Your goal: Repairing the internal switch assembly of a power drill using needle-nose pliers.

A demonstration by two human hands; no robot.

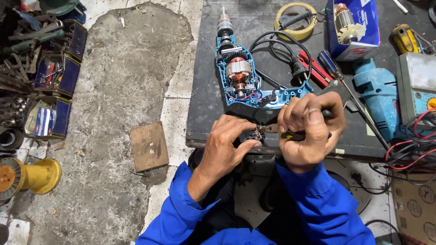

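Pinching a small black switch part [252, 134], left hand [227, 145] steadies it while right hand [309, 131] grips pliers [290, 134]; opened drill [245, 77] lies unassembled.

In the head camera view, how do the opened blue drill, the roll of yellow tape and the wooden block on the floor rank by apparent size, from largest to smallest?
1. opened blue drill, clearly largest.
2. and 3. wooden block and roll of yellow tape: they look about alike, and the tape lies farther from the camera, so I do not rank them.

Left hand [227, 143] pinches a small black switch part [255, 134]; right hand [309, 129] grips pliers [290, 134] touching it — just below an opened blue drill [245, 77] on a dark board [206, 90].
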